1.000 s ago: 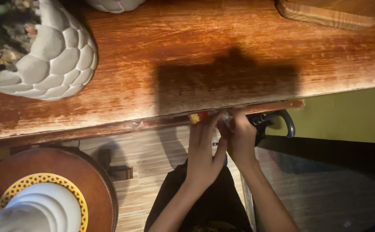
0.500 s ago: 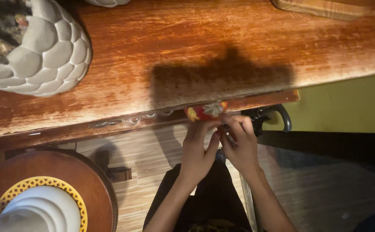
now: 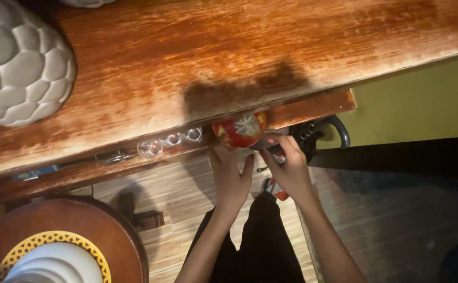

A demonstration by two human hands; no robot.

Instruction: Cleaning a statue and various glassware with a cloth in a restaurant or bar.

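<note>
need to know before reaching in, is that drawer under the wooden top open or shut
Open: the drawer juts from under the wooden top, small clear glasses showing inside.

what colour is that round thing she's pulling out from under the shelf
The round object is red with yellow and white flower-like markings, per the head view.

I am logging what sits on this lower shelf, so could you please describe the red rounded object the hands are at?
The red floral bowl is rounded and glossy, perhaps glazed ceramic, with pale flower and yellow patches. It sits at the lower shelf edge, partly tucked under the wooden tabletop, right of three clear glasses. The left hand touches it from below; the right hand is beside it.
</note>
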